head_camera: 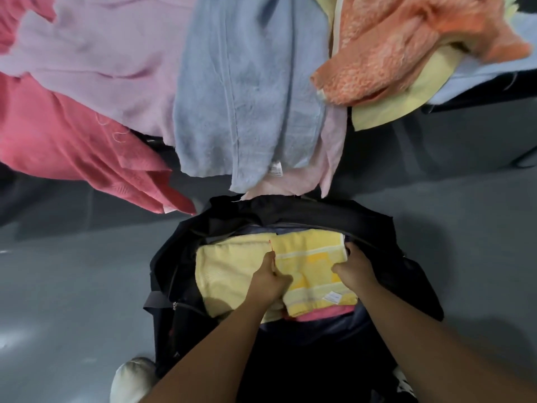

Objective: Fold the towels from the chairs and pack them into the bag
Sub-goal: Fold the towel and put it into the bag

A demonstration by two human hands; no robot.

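Left hand (271,282) and right hand (353,271) grip the folded patterned towel (312,266) by its side edges, inside the bag (180,257) beside a folded yellow towel (226,271). The red (72,135), lilac (110,62), blue (247,97) and orange (406,45) towels hang unfolded. Judged under half done.

Open bag (180,274) mouth filled by folded yellow towels (313,263), hanging towels (247,97) crowding above its far rim, bare grey floor (72,271) left and right

Plain indoor room, its kind not determinable. Indicators: smooth grey floor (72,271), dark chairs (494,94) draped with loose towels (247,97), and an open black bag (290,210) on the floor.
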